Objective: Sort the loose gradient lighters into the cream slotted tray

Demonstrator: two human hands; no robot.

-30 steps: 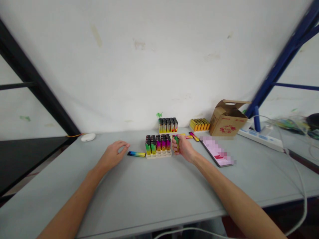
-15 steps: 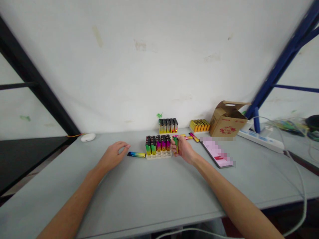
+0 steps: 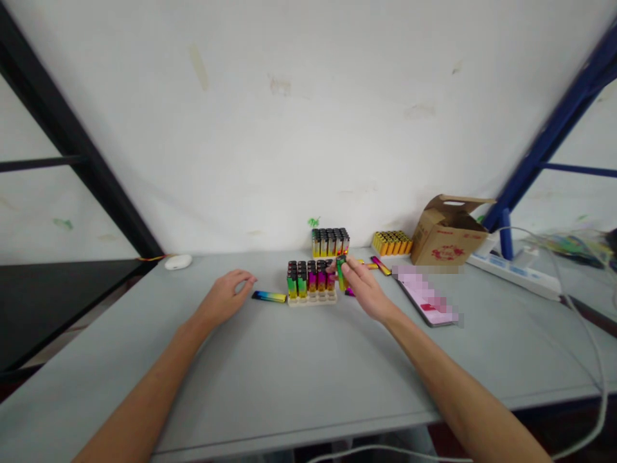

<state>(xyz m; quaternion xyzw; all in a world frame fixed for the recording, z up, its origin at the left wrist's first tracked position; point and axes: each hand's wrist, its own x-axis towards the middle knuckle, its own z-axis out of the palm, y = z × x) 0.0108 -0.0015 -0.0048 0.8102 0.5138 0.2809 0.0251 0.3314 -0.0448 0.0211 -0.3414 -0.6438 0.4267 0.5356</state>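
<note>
Upright between the fingers and thumb of my right hand (image 3: 366, 289) is a green-and-yellow lighter (image 3: 342, 272) with a dark top. It is just right of a pale rack (image 3: 312, 300), where several green-yellow and magenta lighters (image 3: 312, 281) stand in rows; the rack's front holes show. My left hand (image 3: 227, 297) hovers or rests left of the rack, fingers loosely bent and apart from the thumb, holding nothing. Between that hand and the rack lies a blue-and-yellow lighter (image 3: 268, 296). Part of a magenta lighter (image 3: 349, 292) shows beneath my right hand.
Behind stand another block of black-topped lighters (image 3: 330, 243) and a tray of orange-yellow cylinders (image 3: 392, 243). A magenta-and-yellow lighter (image 3: 380, 265) lies near a phone (image 3: 427, 299). Farther right are an open cardboard box (image 3: 446, 238), a power strip (image 3: 515, 275) and a white cable (image 3: 598, 360). A white case (image 3: 178, 262) lies left.
My right hand has turned and lifted slightly with the green-and-yellow lighter, uncovering a bit of magenta below. My left hand stays nearly still. The whole view has shifted a little.
</note>
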